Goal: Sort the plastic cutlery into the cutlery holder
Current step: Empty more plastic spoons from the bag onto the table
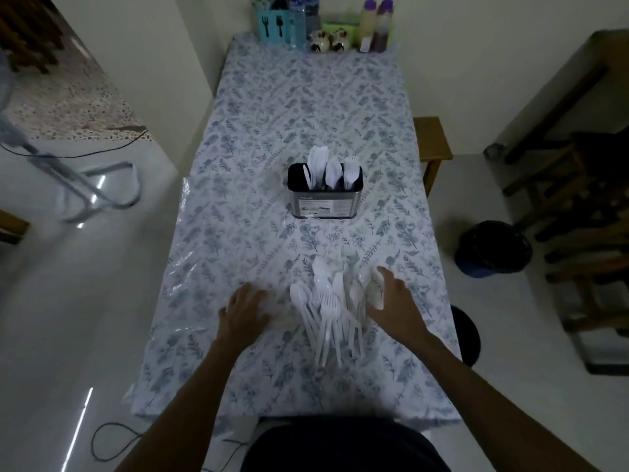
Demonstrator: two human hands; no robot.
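On the far left I see a pale metal-tube frame (pixel 98 190) standing on the glossy grey floor (pixel 85 301), with a dark cable trailing past it. My left hand (pixel 245 310) lies palm-down near the worktop's near-left part, fingers loosely spread and relaxed, holding nothing, just beside the loose pile of white plastic spoons and forks (pixel 332 308). That pile sits near the worktop's near edge, roughly centred, handles pointing back toward me.

My right hand (pixel 391 304) rests at the pile's right side, fingers extended forward and touching the outermost pieces; I cannot tell whether any piece is actually pinched.

Further in, at the middle of the worktop, stands the shiny metal cutlery holder with a dark rim (pixel 325 190), already carrying several white plastic pieces upright. A label on its front face is too blurred for me to read.

The worktop (pixel 238 233) is covered by a white cloth with blue-grey leaf print under clear plastic film. Along its far edge I see a turquoise box printed with black fork shapes (pixel 272 25), clear water bottles (pixel 301 18), and two purple-capped squeeze bottles (pixel 376 23).

At right, a dark round bin (pixel 492 248) stands on the floor near dark wooden furniture (pixel 578 199).
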